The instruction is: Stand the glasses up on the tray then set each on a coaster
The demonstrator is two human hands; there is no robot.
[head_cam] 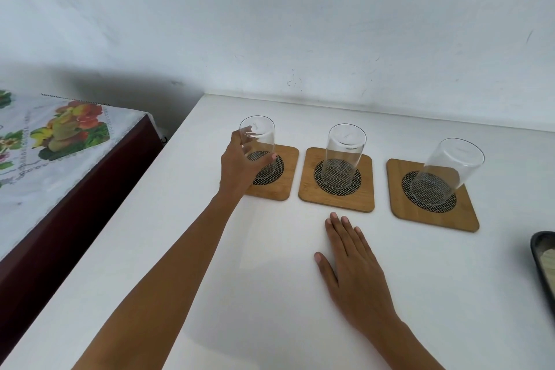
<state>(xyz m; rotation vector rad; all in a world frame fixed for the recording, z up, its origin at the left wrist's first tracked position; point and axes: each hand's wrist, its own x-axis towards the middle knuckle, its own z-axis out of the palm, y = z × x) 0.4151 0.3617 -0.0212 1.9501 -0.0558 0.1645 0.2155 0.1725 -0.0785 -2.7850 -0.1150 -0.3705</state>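
Observation:
Three clear glasses stand upright, each on a square wooden coaster with a dark woven centre, in a row on the white table. My left hand [240, 164] is wrapped around the left glass [259, 137], which rests on the left coaster [282, 182]. The middle glass [344, 153] stands on the middle coaster [336, 200]. On the right coaster [462, 216] is the right glass [447, 171]. My right hand [353, 267] lies flat on the table, palm down, just in front of the middle coaster, holding nothing.
A dark tray [540, 261] pokes in at the right edge of the table. A lower table with a fruit-print cloth [45, 144] stands to the left, across a gap. A white wall runs behind the table.

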